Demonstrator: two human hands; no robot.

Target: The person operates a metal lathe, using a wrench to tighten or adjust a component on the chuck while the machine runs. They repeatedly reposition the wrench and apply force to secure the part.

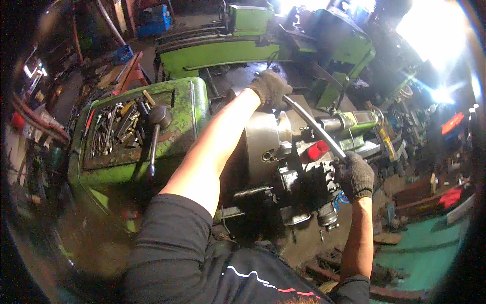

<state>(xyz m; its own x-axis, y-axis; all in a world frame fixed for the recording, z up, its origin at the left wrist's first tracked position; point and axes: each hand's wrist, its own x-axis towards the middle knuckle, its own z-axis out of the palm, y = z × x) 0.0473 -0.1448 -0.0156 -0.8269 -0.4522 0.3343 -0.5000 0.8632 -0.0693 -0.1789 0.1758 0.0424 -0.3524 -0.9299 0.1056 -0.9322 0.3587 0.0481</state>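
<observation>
A long, bright metal bar (316,124) slants across the lathe in front of me, held at both ends by gloved hands. My left hand (272,90), in a dark knit glove, is closed round its far end, above the big round lathe chuck (259,137). Nearer to me and to the right, my right hand (357,177) wears a similar glove and is closed round the bar's near end. Just below the bar, a red cup-shaped thing (318,150) sits among the lathe's parts. What the bar's far end meets is hidden by my left hand.
On the left, the green headstock (201,104) carries many loose hand tools (121,124) and a metal rod with a round dark head (160,116). Behind stands another green machine (228,53). Strong light glares from the upper right. A coiled spring (253,192) lies below the chuck.
</observation>
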